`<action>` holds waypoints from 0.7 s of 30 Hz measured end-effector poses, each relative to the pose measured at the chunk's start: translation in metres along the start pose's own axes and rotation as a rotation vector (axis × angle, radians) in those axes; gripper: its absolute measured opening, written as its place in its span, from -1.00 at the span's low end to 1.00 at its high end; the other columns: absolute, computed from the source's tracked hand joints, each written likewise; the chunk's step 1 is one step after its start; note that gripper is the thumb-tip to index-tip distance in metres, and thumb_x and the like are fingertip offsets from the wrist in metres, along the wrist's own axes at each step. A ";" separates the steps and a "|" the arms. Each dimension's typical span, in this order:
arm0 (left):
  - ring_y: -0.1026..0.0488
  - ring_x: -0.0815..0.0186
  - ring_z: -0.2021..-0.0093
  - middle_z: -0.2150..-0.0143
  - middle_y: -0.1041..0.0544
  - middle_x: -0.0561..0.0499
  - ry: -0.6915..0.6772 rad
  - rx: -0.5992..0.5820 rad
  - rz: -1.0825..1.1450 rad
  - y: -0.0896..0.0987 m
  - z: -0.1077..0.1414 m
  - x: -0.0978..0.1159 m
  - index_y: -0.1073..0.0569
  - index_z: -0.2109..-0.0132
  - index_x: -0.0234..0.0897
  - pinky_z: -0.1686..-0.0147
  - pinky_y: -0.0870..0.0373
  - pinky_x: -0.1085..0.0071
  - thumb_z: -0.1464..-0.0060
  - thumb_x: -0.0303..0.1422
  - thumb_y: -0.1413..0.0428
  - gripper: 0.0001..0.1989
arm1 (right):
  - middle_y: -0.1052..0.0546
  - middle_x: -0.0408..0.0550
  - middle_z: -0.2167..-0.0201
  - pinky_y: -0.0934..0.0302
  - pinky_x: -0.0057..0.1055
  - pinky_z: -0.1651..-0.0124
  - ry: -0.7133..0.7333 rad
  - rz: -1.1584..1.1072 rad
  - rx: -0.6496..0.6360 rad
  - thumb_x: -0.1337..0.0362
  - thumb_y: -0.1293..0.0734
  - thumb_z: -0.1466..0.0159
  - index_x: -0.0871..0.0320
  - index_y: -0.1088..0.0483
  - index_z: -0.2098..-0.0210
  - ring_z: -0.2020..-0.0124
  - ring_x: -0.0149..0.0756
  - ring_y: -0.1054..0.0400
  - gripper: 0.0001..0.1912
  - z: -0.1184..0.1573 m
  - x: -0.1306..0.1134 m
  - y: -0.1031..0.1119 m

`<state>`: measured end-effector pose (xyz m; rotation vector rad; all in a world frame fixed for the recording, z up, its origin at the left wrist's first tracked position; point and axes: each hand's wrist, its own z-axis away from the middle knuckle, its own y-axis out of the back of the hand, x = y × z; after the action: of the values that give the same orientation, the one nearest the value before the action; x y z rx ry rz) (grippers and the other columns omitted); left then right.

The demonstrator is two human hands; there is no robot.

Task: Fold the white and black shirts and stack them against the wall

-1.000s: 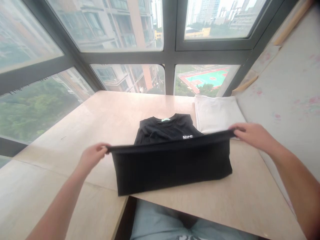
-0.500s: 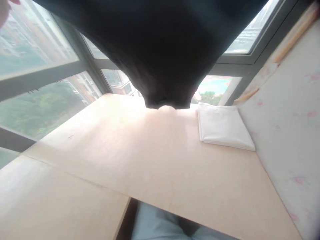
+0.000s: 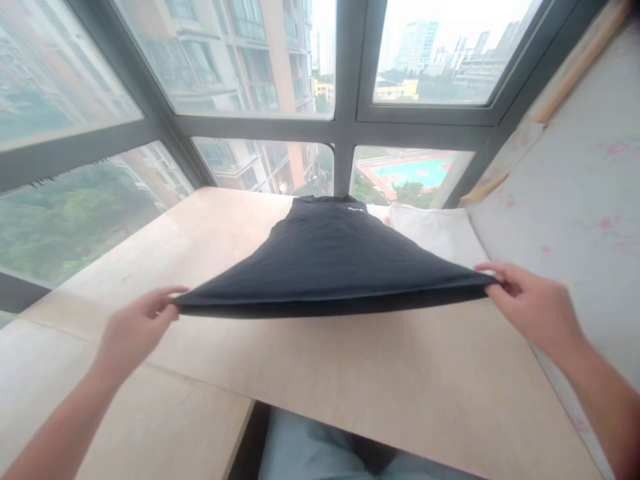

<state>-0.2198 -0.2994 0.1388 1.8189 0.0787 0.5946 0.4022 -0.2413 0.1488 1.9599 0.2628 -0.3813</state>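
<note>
A black garment, seemingly a shirt [image 3: 335,257], is stretched wide between my two hands, with a small white print near its far end. My left hand [image 3: 140,323] pinches its near left corner. At the near right corner my right hand [image 3: 530,303] grips the hem between thumb and fingers. The near edge hangs taut above the wooden tabletop [image 3: 360,360], while the narrower far end reaches the table's back by the window. A folded white cloth [image 3: 435,230] lies at the back right, partly covered by the shirt's right side.
Windows with grey frames [image 3: 260,127] enclose the back and left of the table. A wall with flowered paper [image 3: 600,220] runs along the right. The table's front has a cut-out edge [image 3: 255,403], with my grey-blue trousers [image 3: 310,447] below it.
The shirt has come down from high in front of the windows to just over the table. Both my hands have come into full view, holding its corners.
</note>
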 end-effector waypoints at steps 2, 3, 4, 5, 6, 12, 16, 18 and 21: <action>-0.46 0.43 0.41 0.46 -0.54 0.21 0.035 -0.219 0.119 -0.032 0.029 -0.014 -0.52 -0.06 -0.23 0.40 -0.27 0.61 -0.03 -0.20 -0.03 -0.53 | -0.50 -0.15 0.51 -0.18 -0.42 0.37 -0.074 -0.070 -0.136 0.17 -0.24 -0.13 0.07 -0.57 0.12 0.50 -0.34 -0.35 -0.60 0.040 0.020 -0.036; -0.48 0.38 0.40 0.45 -0.55 0.18 0.047 -0.275 0.137 -0.049 0.043 -0.023 -0.52 -0.04 -0.22 0.38 -0.30 0.57 -0.01 -0.20 -0.04 -0.54 | -0.49 -0.15 0.54 -0.18 -0.41 0.40 -0.099 -0.092 -0.187 0.15 -0.23 -0.12 0.08 -0.56 0.12 0.52 -0.33 -0.35 -0.59 0.057 0.029 -0.051; -0.50 0.34 0.38 0.42 -0.58 0.15 0.049 -0.309 0.152 -0.064 0.057 -0.032 -0.53 -0.02 -0.21 0.35 -0.34 0.54 0.01 -0.17 -0.06 -0.54 | -0.46 -0.16 0.57 -0.18 -0.41 0.42 -0.115 -0.113 -0.229 0.14 -0.22 -0.12 0.09 -0.56 0.13 0.55 -0.33 -0.33 -0.58 0.072 0.036 -0.064; -0.52 0.30 0.36 0.38 -0.60 0.11 0.050 -0.336 0.166 -0.076 0.068 -0.040 -0.54 0.00 -0.21 0.33 -0.37 0.51 0.02 -0.14 -0.07 -0.54 | -0.44 -0.17 0.60 -0.18 -0.41 0.43 -0.127 -0.134 -0.267 0.13 -0.22 -0.12 0.10 -0.56 0.13 0.57 -0.33 -0.31 -0.58 0.086 0.041 -0.074; -0.53 0.28 0.35 0.35 -0.62 0.08 0.057 -0.357 0.178 -0.086 0.078 -0.048 -0.55 0.02 -0.22 0.32 -0.39 0.48 0.02 -0.11 -0.07 -0.54 | -0.42 -0.19 0.61 -0.18 -0.42 0.43 -0.135 -0.155 -0.302 0.13 -0.22 -0.12 0.10 -0.55 0.12 0.58 -0.34 -0.30 -0.58 0.099 0.044 -0.082; -0.57 0.24 0.32 0.27 -0.65 0.07 0.129 -0.366 0.195 -0.093 0.115 -0.070 -0.55 0.06 -0.15 0.29 -0.44 0.45 0.04 -0.08 -0.08 -0.57 | -0.44 -0.20 0.53 -0.24 -0.44 0.41 -0.175 -0.241 -0.407 0.16 -0.20 -0.16 0.09 -0.49 0.03 0.55 -0.35 -0.31 -0.56 0.148 0.048 -0.095; -0.53 0.25 0.44 0.32 -0.64 0.08 0.207 -0.321 0.134 -0.076 0.130 -0.070 -0.55 0.12 -0.13 0.34 -0.43 0.41 0.10 -0.10 -0.08 -0.60 | -0.44 -0.21 0.51 -0.28 -0.44 0.39 -0.179 -0.259 -0.418 0.19 -0.20 -0.19 0.08 -0.45 -0.04 0.53 -0.34 -0.33 -0.55 0.164 0.048 -0.090; -0.53 0.24 0.43 0.31 -0.64 0.08 0.249 -0.318 0.097 -0.069 0.136 -0.068 -0.54 0.12 -0.12 0.32 -0.43 0.38 0.07 -0.11 -0.05 -0.61 | -0.46 -0.19 0.49 -0.31 -0.43 0.38 -0.165 -0.270 -0.446 0.19 -0.19 -0.21 0.07 -0.44 -0.06 0.51 -0.33 -0.35 -0.54 0.173 0.048 -0.090; -0.55 0.20 0.38 0.28 -0.64 0.07 0.314 -0.330 0.059 -0.063 0.142 -0.065 -0.52 0.10 -0.10 0.29 -0.43 0.33 0.02 -0.10 0.01 -0.61 | -0.57 -0.11 0.33 -0.38 -0.37 0.29 -0.107 -0.283 -0.528 0.19 -0.18 -0.24 0.05 -0.47 -0.06 0.45 -0.30 -0.42 -0.56 0.186 0.048 -0.093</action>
<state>-0.1999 -0.4247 0.0284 1.4033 0.1302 0.8787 0.3867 -0.3737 -0.0180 1.3821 0.5183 -0.5377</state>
